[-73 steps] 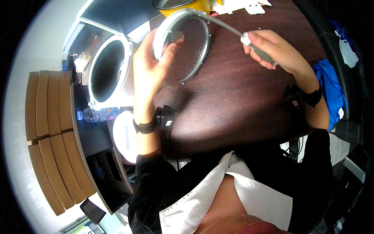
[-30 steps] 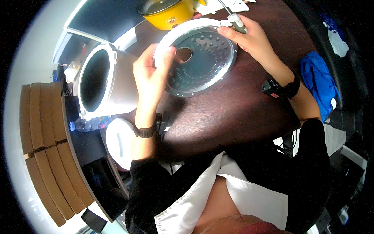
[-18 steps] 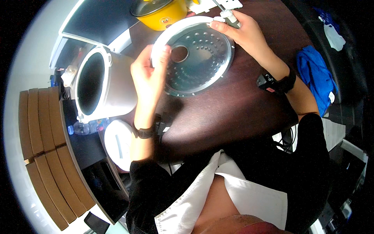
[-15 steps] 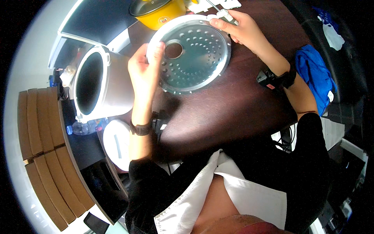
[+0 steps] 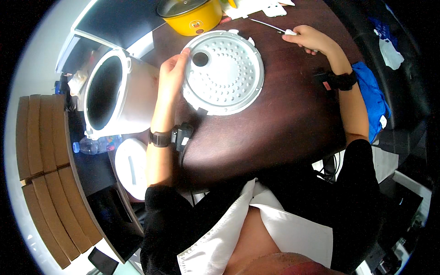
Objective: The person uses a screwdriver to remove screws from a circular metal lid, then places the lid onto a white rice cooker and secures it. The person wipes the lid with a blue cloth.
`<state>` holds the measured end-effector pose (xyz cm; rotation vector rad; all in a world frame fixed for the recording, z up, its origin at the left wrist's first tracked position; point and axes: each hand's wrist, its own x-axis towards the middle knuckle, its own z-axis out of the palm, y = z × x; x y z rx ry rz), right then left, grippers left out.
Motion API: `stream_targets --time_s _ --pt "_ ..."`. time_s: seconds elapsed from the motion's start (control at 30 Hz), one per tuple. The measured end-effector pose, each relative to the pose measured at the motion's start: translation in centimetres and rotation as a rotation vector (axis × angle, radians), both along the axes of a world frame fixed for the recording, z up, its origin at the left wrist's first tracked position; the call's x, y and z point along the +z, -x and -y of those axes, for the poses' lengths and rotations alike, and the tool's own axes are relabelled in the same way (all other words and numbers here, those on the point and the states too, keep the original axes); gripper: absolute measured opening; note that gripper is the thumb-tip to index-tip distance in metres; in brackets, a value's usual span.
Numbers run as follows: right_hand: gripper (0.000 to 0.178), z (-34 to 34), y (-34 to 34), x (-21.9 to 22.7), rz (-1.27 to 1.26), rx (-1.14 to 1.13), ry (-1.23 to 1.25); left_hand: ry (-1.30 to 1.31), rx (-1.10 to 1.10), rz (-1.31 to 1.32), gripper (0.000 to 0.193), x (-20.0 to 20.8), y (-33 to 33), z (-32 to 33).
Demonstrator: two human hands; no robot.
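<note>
Our left hand pinches a round, silver-grey, dimpled metal plate over the dark-brown wooden table; our right hand grips a slim, white-collared steel screwdriver. We judge the plate light, stiff, slippery: best held by the rim.

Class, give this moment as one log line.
left hand: holds disc | right hand: holds screwdriver, clear of disc | yellow pot: beyond disc

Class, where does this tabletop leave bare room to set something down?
The tabletop is bare right of the round metal plate, below the right hand, and between the plate and the near edge. Crowded: the far side, by the yellow pot and white items; the left, by the left hand and white cylinder.
</note>
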<state>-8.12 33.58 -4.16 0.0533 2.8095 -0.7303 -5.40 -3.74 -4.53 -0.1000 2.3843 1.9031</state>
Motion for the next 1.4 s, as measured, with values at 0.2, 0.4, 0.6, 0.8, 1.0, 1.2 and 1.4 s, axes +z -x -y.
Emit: stream_targets --time_s 0.2,0.4,0.6,0.8,1.0,1.2,1.4 --pt "0.038 -2.8 -0.1 0.7 0.073 0.012 -0.180 0.328 -0.095 -0.014 0.037 -1.1 0.0 0.1" --pt "0.034 -5.7 2.2 -2.8 -0.078 0.126 -0.322 0.514 -0.175 -0.113 0.032 -2.0 1.0 1.4" --pt "0.027 -4.7 1.1 -1.4 -0.169 0.150 -0.159 0.585 -0.178 -0.117 0.037 0.0 -0.4 1.4" --pt "0.027 0.1 -0.4 -1.1 -0.256 0.280 -0.018 0.572 -0.204 -0.304 0.033 -0.5 -0.8 1.5" --pt "0.035 5.2 -2.0 -2.4 -0.165 0.415 0.042 1.024 -0.266 0.038 0.044 2.7 -3.8 0.3" --pt "0.026 6.2 -2.9 -2.0 0.027 0.583 0.149 1.112 -0.260 -0.025 0.027 0.0 -3.3 -0.4" --pt "0.022 6.3 -3.1 1.7 0.266 0.463 0.335 0.891 -0.246 -0.393 0.023 -0.2 -3.5 -0.1"
